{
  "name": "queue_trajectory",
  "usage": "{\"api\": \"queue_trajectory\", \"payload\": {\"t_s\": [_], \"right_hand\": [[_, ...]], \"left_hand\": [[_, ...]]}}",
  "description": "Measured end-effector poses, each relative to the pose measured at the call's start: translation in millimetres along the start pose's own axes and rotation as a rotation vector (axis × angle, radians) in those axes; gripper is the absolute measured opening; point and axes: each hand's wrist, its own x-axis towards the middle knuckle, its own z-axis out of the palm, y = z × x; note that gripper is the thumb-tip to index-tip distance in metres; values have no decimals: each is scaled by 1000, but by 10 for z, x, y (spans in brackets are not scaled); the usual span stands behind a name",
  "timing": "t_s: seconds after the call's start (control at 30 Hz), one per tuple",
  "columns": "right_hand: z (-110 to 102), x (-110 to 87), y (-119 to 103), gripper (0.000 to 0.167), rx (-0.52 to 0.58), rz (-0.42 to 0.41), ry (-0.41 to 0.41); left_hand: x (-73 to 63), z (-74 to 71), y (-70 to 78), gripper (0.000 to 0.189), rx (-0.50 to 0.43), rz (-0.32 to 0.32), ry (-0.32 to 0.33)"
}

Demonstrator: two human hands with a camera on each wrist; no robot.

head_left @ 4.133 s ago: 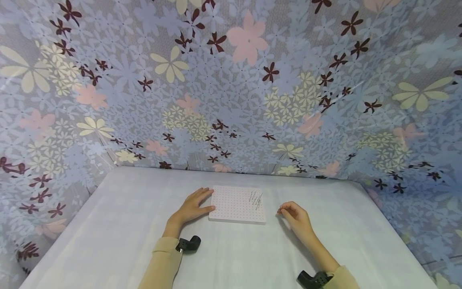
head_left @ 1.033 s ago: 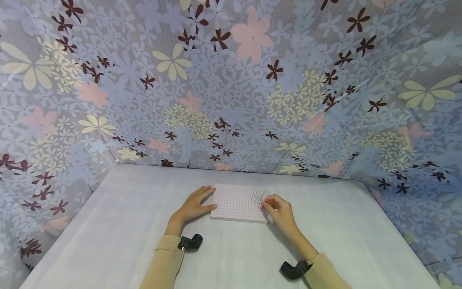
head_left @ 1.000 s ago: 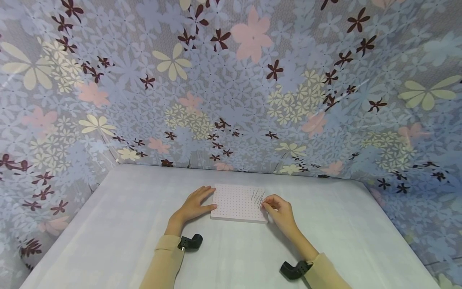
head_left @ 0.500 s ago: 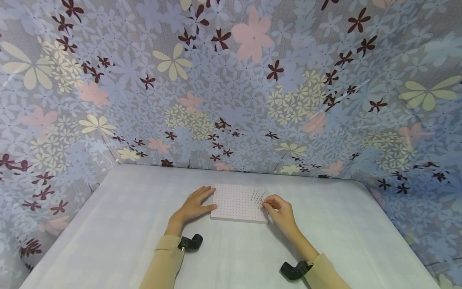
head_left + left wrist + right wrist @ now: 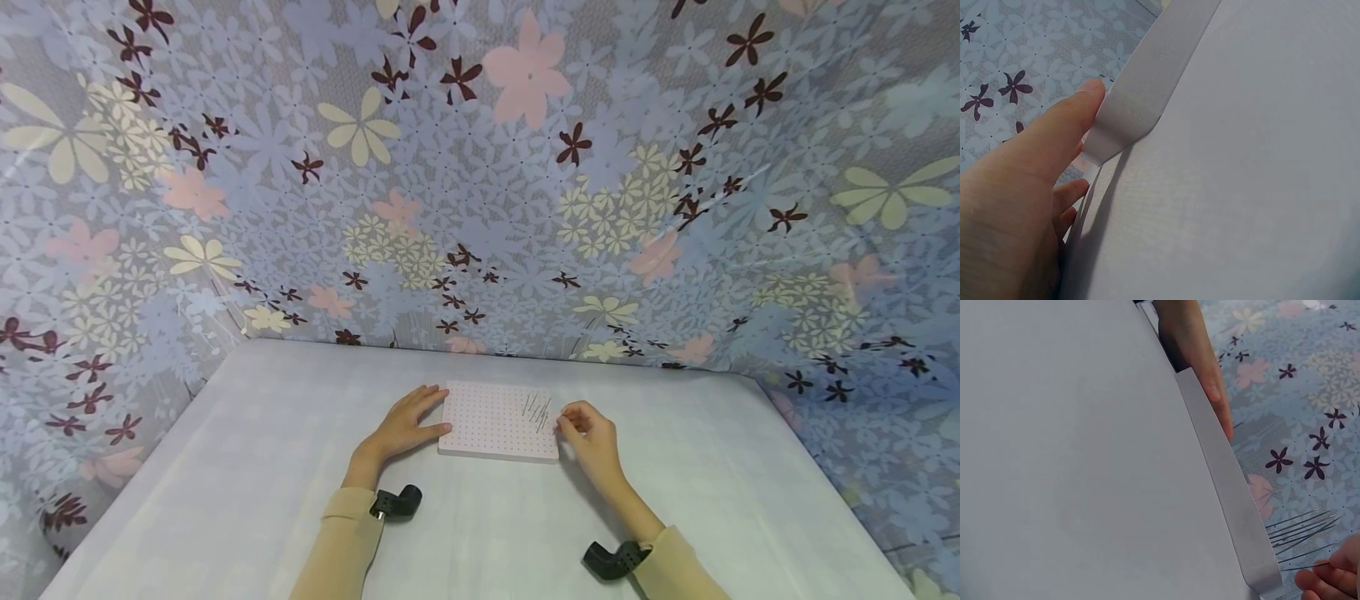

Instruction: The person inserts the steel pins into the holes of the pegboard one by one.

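A flat white board [image 5: 491,421] dotted with rows of small holes lies on the table. Several thin dark metal pins [image 5: 537,410] stand slanting from its right part; in the right wrist view the pins [image 5: 1300,528] rise past the board's edge. My left hand [image 5: 405,425] rests against the board's left side, fingers and thumb extended; the left wrist view shows the thumb along the board's corner [image 5: 1124,122]. My right hand [image 5: 592,433] is at the board's right edge. Thumb and index finger pinch one thin metal pin [image 5: 1304,567]; whether its tip sits in a hole is hidden.
A pale cloth covers the table [image 5: 480,533] around the board. Behind it rises a flowered fabric backdrop [image 5: 480,208]. Black wrist cameras sit at both cuffs, the left camera [image 5: 397,502] and the right camera [image 5: 615,561].
From beside the board, my right hand came left to the pins about a second ago. Over the last half second it shifted slightly right. My left hand stays in place.
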Motion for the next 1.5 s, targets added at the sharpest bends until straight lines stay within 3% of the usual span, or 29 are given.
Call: {"api": "queue_trajectory", "payload": {"t_s": [0.37, 0.5, 0.6, 0.77, 1.2, 1.5], "right_hand": [[-30, -16, -59, 5, -25, 44, 71], [-31, -18, -38, 5, 40, 21, 102], [-22, -18, -19, 5, 70, 1, 66], [-14, -24, 3, 4, 32, -6, -15], [8, -20, -1, 4, 22, -45, -18], [28, -34, -49, 6, -26, -150, -71]], "left_hand": [[10, 13, -14, 65, -5, 10, -3], [17, 20, -24, 65, -2, 14, -5], [22, 21, -27, 66, 6, 11, -5], [20, 12, -17, 66, 9, 6, -8], [12, 0, -10, 65, 4, 6, -15], [14, 5, -28, 66, 8, 10, -12]]}}
